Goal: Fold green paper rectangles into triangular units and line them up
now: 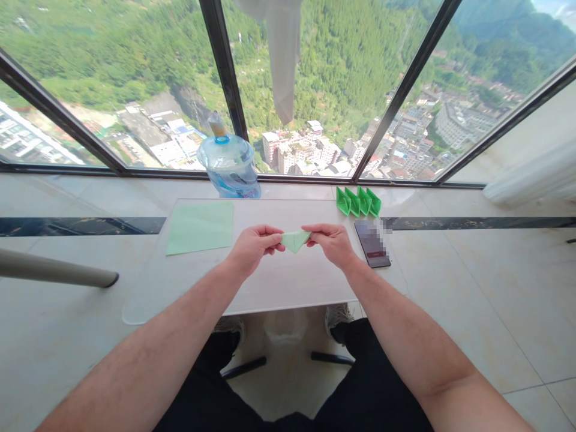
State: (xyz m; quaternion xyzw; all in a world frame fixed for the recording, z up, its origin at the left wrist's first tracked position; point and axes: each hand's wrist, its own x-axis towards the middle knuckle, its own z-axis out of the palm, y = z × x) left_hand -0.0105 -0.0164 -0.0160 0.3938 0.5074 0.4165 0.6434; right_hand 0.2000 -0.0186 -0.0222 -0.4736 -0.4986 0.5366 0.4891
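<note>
A small folded piece of light green paper (294,241) is held up over the table, its lower edge coming to a point. My left hand (257,245) pinches its left corner between thumb and fingers. On the opposite corner, my right hand (331,241) is closed in the same way. Flat on the table's left part lies a sheet of light green paper (200,227). Several darker green folded paper boats (359,201) stand in a row at the back right corner.
The low white table (270,294) is in front of my legs. A phone (373,243) lies at its right side. Behind the table a large blue water bottle (229,163) stands by the window. A grey pole (58,268) reaches in from the left.
</note>
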